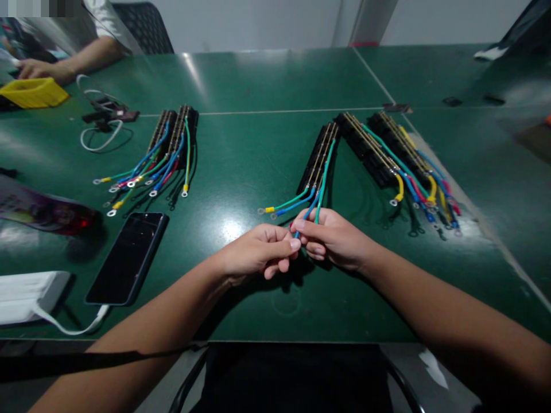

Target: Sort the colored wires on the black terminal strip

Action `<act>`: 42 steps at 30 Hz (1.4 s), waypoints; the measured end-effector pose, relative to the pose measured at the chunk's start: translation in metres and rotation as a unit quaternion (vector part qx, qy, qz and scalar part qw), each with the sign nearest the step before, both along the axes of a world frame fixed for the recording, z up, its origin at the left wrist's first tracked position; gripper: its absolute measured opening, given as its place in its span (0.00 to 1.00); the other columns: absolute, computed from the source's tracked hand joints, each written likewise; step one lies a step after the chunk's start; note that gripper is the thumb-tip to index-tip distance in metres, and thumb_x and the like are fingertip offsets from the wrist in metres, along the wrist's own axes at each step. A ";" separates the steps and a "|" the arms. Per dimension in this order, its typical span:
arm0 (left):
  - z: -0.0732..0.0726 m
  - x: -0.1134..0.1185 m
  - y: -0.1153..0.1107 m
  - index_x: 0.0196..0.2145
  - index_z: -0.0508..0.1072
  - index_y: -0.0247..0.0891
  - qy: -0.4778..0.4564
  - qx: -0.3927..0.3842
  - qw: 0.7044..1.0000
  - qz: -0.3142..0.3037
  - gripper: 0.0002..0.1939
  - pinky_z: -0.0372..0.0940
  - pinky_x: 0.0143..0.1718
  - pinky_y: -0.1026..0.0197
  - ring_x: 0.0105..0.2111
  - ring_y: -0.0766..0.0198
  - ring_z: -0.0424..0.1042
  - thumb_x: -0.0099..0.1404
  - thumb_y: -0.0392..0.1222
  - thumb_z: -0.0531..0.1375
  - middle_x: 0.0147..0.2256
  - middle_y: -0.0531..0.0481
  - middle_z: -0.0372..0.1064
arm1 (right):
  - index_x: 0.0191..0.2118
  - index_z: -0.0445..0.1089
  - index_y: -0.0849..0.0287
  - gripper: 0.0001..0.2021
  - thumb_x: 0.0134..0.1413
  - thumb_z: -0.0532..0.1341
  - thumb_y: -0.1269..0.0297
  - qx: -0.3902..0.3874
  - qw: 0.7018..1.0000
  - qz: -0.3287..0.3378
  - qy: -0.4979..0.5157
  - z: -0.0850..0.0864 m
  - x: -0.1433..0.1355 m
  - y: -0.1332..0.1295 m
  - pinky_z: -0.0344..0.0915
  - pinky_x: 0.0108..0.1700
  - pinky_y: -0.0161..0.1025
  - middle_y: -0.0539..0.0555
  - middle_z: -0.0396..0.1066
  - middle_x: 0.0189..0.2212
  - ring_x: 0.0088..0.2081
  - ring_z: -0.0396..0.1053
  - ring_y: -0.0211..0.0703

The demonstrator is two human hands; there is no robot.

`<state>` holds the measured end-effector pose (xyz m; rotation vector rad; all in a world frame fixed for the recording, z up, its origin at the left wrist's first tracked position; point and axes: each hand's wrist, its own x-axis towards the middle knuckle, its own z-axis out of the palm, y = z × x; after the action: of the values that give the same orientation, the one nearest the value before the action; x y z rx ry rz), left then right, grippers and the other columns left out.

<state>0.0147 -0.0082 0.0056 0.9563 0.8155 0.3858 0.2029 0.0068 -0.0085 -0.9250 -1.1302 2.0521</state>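
A black terminal block [316, 158] with brass strips lies on the green table, its green and blue wires running toward me. My left hand [267, 249] pinches the end of a blue wire [310, 207] between thumb and finger. Just right of it, my right hand [329, 235] is closed on the same blue wire, with a green wire [328, 166] passing behind its fingers. The wire's tip is hidden by my fingertips. Two ring-lug wires, one green with a yellow sleeve [269, 210] and one blue, lie loose beyond my left hand.
Wired blocks lie at the left [183, 135] and right [372, 152]. Nearer left are a phone [127, 258] on a white cable, a white power bank [32, 295] and a bottle [43, 209]. A person's hand [43, 70] rests by a yellow object [34, 93] at the far left.
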 end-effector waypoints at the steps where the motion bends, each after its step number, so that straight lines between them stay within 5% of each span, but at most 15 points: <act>1: 0.000 0.000 0.000 0.29 0.68 0.33 -0.004 -0.006 1.000 0.000 0.16 0.50 0.12 0.75 0.12 0.78 0.59 0.64 0.49 0.62 0.19 0.56 0.68 | 0.33 0.66 0.62 0.14 0.53 0.67 0.58 -0.001 1.000 0.000 -0.001 0.000 0.000 0.000 0.52 0.14 0.26 0.44 0.63 0.19 0.14 0.53 0.25; 42: 0.001 0.001 -0.001 0.30 0.67 0.33 -0.007 -0.007 1.000 -0.013 0.15 0.50 0.13 0.75 0.13 0.78 0.59 0.65 0.49 0.60 0.19 0.56 0.66 | 0.33 0.66 0.62 0.13 0.53 0.68 0.58 -0.006 1.000 -0.008 -0.001 0.001 0.000 0.000 0.53 0.14 0.26 0.44 0.63 0.19 0.13 0.53 0.25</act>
<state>0.0153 -0.0094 0.0071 0.9497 0.7910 0.3633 0.2027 0.0066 -0.0078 -0.9396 -1.1098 2.0464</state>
